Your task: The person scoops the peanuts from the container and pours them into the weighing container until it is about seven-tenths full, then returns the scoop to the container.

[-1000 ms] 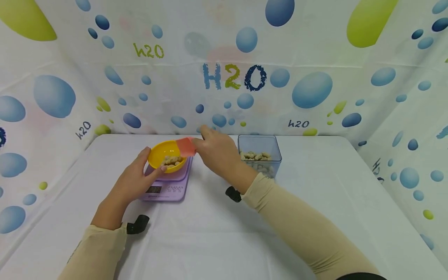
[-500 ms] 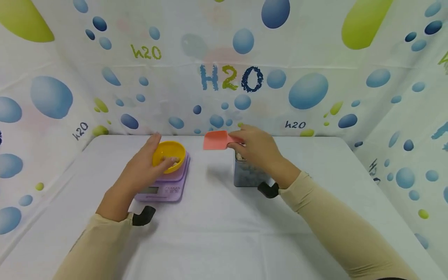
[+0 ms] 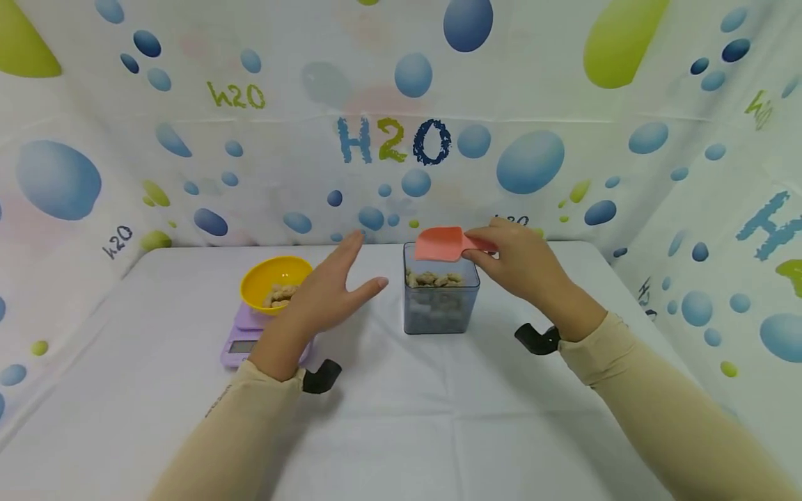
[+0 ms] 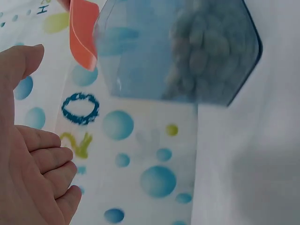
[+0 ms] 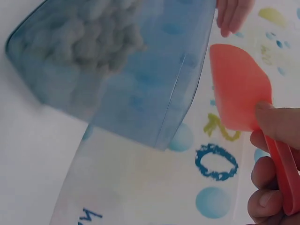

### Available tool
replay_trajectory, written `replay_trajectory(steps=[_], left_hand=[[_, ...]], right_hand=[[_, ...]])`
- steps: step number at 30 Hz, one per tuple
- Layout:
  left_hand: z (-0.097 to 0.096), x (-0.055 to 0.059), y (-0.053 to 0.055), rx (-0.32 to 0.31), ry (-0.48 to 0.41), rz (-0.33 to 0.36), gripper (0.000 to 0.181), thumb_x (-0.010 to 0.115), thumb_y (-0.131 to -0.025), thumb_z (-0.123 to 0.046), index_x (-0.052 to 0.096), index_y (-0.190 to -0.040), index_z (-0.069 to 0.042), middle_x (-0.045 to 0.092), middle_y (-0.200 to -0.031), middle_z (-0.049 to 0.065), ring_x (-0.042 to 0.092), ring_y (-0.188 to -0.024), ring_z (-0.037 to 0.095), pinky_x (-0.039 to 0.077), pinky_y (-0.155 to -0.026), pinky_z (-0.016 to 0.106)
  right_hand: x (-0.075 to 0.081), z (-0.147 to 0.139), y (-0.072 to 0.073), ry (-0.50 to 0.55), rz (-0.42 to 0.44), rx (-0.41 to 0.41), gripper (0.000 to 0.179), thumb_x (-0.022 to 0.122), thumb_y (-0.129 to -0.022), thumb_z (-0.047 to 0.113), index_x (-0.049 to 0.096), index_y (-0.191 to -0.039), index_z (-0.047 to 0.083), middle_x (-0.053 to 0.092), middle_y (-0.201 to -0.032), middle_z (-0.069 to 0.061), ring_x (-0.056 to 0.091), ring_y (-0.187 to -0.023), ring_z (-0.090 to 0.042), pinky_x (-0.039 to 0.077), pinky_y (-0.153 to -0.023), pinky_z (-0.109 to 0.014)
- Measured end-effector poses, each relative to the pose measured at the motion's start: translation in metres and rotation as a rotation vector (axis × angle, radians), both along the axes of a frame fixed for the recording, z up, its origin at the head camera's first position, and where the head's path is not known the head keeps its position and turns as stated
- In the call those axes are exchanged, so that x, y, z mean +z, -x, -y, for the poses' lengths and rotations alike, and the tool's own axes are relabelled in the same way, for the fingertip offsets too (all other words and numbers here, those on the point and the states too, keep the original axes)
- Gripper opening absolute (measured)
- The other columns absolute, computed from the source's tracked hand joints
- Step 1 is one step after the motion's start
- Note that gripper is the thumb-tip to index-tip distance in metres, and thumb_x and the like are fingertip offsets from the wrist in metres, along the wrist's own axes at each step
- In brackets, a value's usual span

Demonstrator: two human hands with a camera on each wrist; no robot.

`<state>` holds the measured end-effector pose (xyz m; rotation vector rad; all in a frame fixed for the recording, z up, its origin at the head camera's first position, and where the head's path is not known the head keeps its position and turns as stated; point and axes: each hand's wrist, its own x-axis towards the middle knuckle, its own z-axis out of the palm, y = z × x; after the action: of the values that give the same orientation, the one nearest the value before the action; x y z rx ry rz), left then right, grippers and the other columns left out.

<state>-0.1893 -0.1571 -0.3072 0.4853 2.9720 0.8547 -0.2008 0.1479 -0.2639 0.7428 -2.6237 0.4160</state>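
My right hand point(image 3: 516, 257) grips the handle of a pink scoop point(image 3: 441, 243), whose blade hangs just above a clear bluish square container point(image 3: 441, 313). In the right wrist view, the fingers curl round the scoop's handle and the blade looks bare. Pale lumpy pieces, like unshelled peanuts point(image 3: 434, 279), lie inside the container. My left hand point(image 3: 326, 296) is in the air between the bowl and the container, thumb apart from the fingers, holding nothing. Behind it, a yellow bowl point(image 3: 260, 285) with some of the same pieces stands on a purple kitchen scale point(image 3: 241, 342), partly hidden by my left arm.
A white cloth covers the table point(image 3: 401, 431). At the back and sides hangs a white curtain point(image 3: 282, 195) with blue and green spots. Small black mounts point(image 3: 537, 339) stick out from both wrists.
My right hand has carried the scoop from over the bowl rightward to above the container. My left hand has left the bowl and moved right. The view has turned slightly right.
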Motion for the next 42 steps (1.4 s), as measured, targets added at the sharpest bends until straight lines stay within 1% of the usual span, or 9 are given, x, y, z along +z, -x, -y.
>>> replay_trajectory(steps=[6, 12, 16, 20, 23, 26, 31, 36, 42], left_hand=[[-0.031, -0.014, 0.007, -0.054, -0.072, 0.031, 0.093, 0.05, -0.091, -0.067, 0.008, -0.16, -0.021, 0.007, -0.167, -0.002, 0.014, -0.153, 0.022, 0.019, -0.122, 0.048], [-0.051, -0.027, 0.012, -0.073, -0.125, 0.043, 0.087, 0.047, -0.093, -0.066, 0.009, -0.16, -0.025, 0.009, -0.166, -0.005, 0.016, -0.152, 0.02, 0.02, -0.122, 0.047], [-0.053, -0.03, 0.012, -0.083, -0.155, 0.026, 0.082, 0.046, -0.095, -0.063, 0.009, -0.16, -0.027, 0.009, -0.166, -0.007, 0.016, -0.152, 0.018, 0.019, -0.122, 0.048], [-0.054, -0.031, 0.012, -0.086, -0.172, 0.014, 0.08, 0.046, -0.096, -0.062, 0.011, -0.159, -0.028, 0.009, -0.166, -0.009, 0.016, -0.152, 0.017, 0.019, -0.122, 0.048], [-0.054, -0.031, 0.011, -0.087, -0.169, 0.009, 0.08, 0.045, -0.096, -0.063, 0.012, -0.159, -0.028, 0.01, -0.166, -0.008, 0.016, -0.152, 0.018, 0.019, -0.122, 0.048], [-0.054, -0.032, 0.012, -0.083, -0.17, 0.008, 0.079, 0.046, -0.096, -0.062, 0.013, -0.159, -0.028, 0.011, -0.166, -0.008, 0.017, -0.152, 0.019, 0.02, -0.122, 0.049], [-0.055, -0.034, 0.013, -0.076, -0.171, 0.008, 0.079, 0.046, -0.095, -0.064, 0.014, -0.159, -0.03, 0.012, -0.165, -0.009, 0.019, -0.152, 0.02, 0.023, -0.12, 0.052], [-0.055, -0.034, 0.013, -0.074, -0.172, 0.007, 0.083, 0.043, -0.093, -0.07, 0.014, -0.159, -0.03, 0.011, -0.165, -0.009, 0.02, -0.151, 0.021, 0.024, -0.119, 0.053], [-0.055, -0.035, 0.013, -0.067, -0.184, 0.012, 0.085, 0.043, -0.091, -0.072, 0.013, -0.159, -0.031, 0.011, -0.166, -0.01, 0.02, -0.152, 0.021, 0.025, -0.119, 0.053]], right_hand=[[0.001, -0.015, 0.0, -0.095, 0.041, 0.003, 0.031, 0.072, -0.09, 0.026, 0.072, -0.117, 0.01, 0.07, -0.099, -0.007, 0.062, -0.088, -0.024, 0.054, -0.077, -0.041], [0.0, -0.014, 0.001, -0.188, -0.067, 0.046, 0.028, 0.079, -0.084, 0.024, 0.076, -0.109, 0.011, 0.067, -0.082, -0.004, 0.061, -0.073, -0.02, 0.052, -0.062, -0.032], [-0.004, -0.006, 0.005, -0.279, -0.178, 0.06, 0.027, 0.082, -0.081, 0.026, 0.078, -0.104, 0.015, 0.062, -0.073, -0.003, 0.057, -0.065, -0.02, 0.042, -0.049, -0.029], [-0.007, 0.0, 0.007, -0.37, -0.257, 0.044, 0.021, 0.082, -0.081, 0.024, 0.077, -0.1, 0.018, 0.06, -0.073, -0.003, 0.054, -0.066, -0.022, 0.035, -0.05, -0.031], [-0.008, 0.005, 0.009, -0.441, -0.321, 0.034, 0.02, 0.079, -0.082, 0.018, 0.078, -0.102, 0.02, 0.063, -0.077, -0.004, 0.053, -0.069, -0.023, 0.039, -0.054, -0.034], [-0.009, 0.01, 0.011, -0.516, -0.378, 0.032, 0.026, 0.079, -0.081, 0.011, 0.078, -0.104, 0.023, 0.066, -0.084, -0.004, 0.055, -0.076, -0.026, 0.045, -0.06, -0.038], [-0.014, 0.021, 0.017, -0.609, -0.414, 0.062, 0.034, 0.084, -0.077, 0.011, 0.077, -0.108, 0.023, 0.07, -0.095, -0.004, 0.061, -0.086, -0.028, 0.051, -0.069, -0.041], [-0.016, 0.031, 0.023, -0.615, -0.359, 0.143, 0.033, 0.085, -0.077, 0.011, 0.077, -0.107, 0.019, 0.07, -0.094, -0.005, 0.064, -0.082, -0.027, 0.055, -0.07, -0.036], [-0.01, 0.034, 0.023, -0.588, -0.231, 0.22, 0.021, 0.082, -0.079, 0.009, 0.079, -0.099, 0.017, 0.069, -0.083, -0.002, 0.063, -0.074, -0.022, 0.052, -0.064, -0.03]])
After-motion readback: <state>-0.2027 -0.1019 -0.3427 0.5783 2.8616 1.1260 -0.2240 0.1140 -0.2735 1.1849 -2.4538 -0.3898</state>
